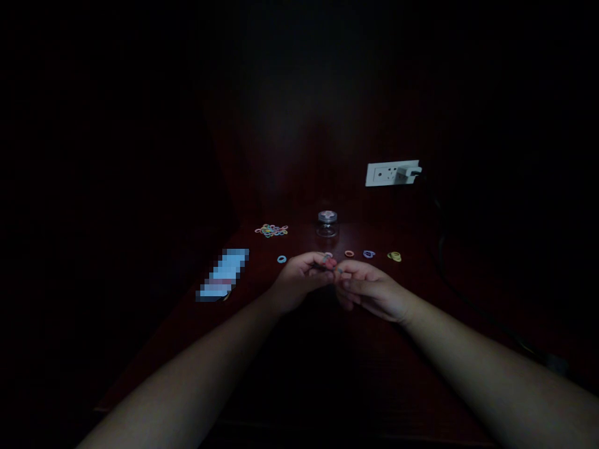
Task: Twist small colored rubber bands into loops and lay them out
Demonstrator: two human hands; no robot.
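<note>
Left hand (304, 280): over the middle of the worktop (187, 337), between far and near edges; its fingers are narrow, thumb against forefinger, apparently pinching small bands, since a thing so thin suits the tips rather than the palm.
Right hand (374, 290): tip to tip with the left, fingers bent and close together; a fleck of blue-green shows there, but I cannot tell whether it grips the same piece.
Held bands (329, 262): at the meeting fingertips, reddish and blue-green, too dim to make out; both hands meet there, likely to steady something slight and stretchy.
Row: parallel to the far edge, just beyond the hands, run a blue band (281, 259), a pink band (328, 255) partly hidden by the left fingers, an orange band (349, 254), purple bands (369, 254) and yellow bands (394, 256); the gaps probably serve to separate colours within easy reach.
Pile (271, 231): mixed bands near the far left corner, loosely heaped, apart from the row.
Jar (327, 224): upright, lid on, near the middle of the far edge, presumably out of the hands' way.
Phone (223, 274): flat by the left edge, screen obscured, perhaps set aside for elbow room.
</note>
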